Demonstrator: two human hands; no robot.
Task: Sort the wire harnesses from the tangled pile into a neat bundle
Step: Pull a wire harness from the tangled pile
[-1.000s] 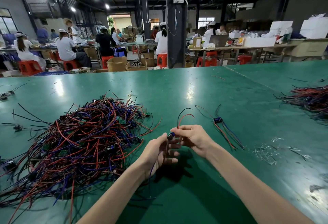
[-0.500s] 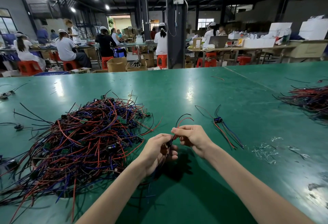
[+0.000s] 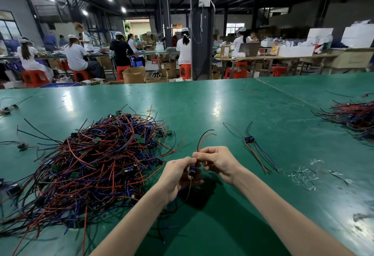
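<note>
Our left hand curls round the harness at its blue part, just above the table; our right hand pinches its red and black wires beside it. Left lies the pile, and farther right a lone harness, well apart.

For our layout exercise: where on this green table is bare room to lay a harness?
Free: table between tangled pile and lone harness, toward the far edge. Crowded: the pile's side; plastic scraps and second heap at right.
</note>
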